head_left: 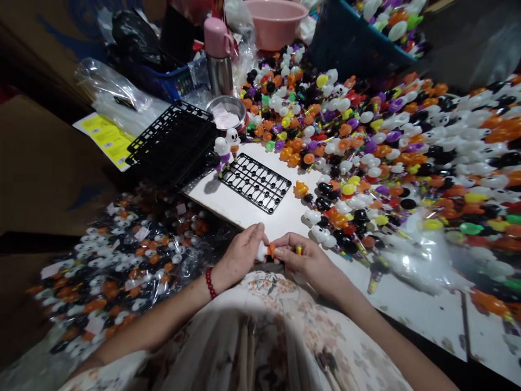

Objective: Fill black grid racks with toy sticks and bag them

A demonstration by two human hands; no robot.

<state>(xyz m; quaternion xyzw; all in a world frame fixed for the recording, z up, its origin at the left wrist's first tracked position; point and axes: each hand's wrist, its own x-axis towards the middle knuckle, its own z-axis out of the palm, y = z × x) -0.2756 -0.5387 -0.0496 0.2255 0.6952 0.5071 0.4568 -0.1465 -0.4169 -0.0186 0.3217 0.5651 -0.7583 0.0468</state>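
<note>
Both forearms reach in from the near edge and meet at the middle. The left hand (240, 255) and right hand (303, 259) sit fingertip to fingertip, fingers curled in a pinch, palms down.

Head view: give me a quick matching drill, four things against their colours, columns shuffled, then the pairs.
Things:
1. Basin
2. Flask cap
3. Grid tray
4. Bracelet

Colours:
A. Black
B. Red
C. Pink, on a steel body
D. Pink, at the far edge

Pairs: 1-D, 2-C, 3-A, 4-B. The bracelet sits on the left hand's wrist.
</note>
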